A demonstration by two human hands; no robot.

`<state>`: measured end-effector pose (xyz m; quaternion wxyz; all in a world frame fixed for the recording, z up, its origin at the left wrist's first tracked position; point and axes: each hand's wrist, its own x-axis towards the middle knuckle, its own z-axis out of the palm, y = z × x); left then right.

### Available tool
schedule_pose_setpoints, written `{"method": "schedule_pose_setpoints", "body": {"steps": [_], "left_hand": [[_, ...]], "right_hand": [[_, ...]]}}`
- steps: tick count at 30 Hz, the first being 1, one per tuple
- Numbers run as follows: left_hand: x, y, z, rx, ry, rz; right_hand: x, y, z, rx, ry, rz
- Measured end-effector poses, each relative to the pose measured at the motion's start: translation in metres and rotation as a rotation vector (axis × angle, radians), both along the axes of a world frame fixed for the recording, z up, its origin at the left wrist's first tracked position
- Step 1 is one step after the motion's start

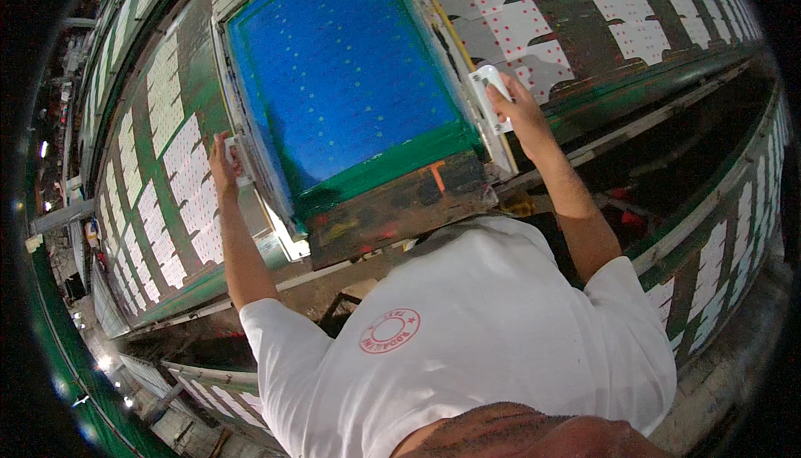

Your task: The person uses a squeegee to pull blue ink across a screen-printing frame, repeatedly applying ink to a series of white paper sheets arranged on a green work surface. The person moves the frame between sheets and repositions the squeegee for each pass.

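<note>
A large screen-printing frame with blue mesh and a green lower border lies tilted across the long table in front of me. Small dots run in rows over the mesh. On its left side, my left hand is closed around a white handle. At the right edge, the fingers of my right hand wrap round another white handle. A dark, stained strip with an orange mark forms the near end of the frame, close to my body.
Cut pieces with red dots lie in rows on the table to the right. More dotted pieces, some pale yellow, line the table to the left. A rail follows the table's near edge. Another table with pieces stands behind at right.
</note>
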<state>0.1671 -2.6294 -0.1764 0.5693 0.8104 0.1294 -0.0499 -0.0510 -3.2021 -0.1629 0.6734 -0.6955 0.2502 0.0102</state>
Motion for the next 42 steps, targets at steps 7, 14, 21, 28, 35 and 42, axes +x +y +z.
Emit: {"method": "schedule_pose_setpoints", "body": {"steps": [7,14,21,28,35,42], "left_hand": [[-0.024,-0.189,-0.009,-0.089,-0.012,0.025],[-0.050,-0.319,-0.025,-0.139,-0.034,-0.010],[-0.058,-0.355,-0.034,-0.081,-0.073,0.002],[-0.052,-0.353,-0.044,0.031,-0.054,0.033],[-0.033,-0.336,-0.078,0.190,0.027,0.046],[-0.040,-0.344,-0.083,0.165,-0.013,0.056]], "right_hand": [[-0.003,-0.182,-0.021,-0.076,-0.012,-0.129],[-0.021,-0.303,-0.019,-0.150,0.107,-0.145],[-0.027,-0.346,-0.031,-0.126,0.109,-0.111],[-0.028,-0.357,-0.044,-0.074,0.096,-0.023],[-0.036,-0.339,-0.046,-1.270,-0.058,0.112],[-0.082,-0.227,-0.002,-0.778,-0.563,0.978]]}}
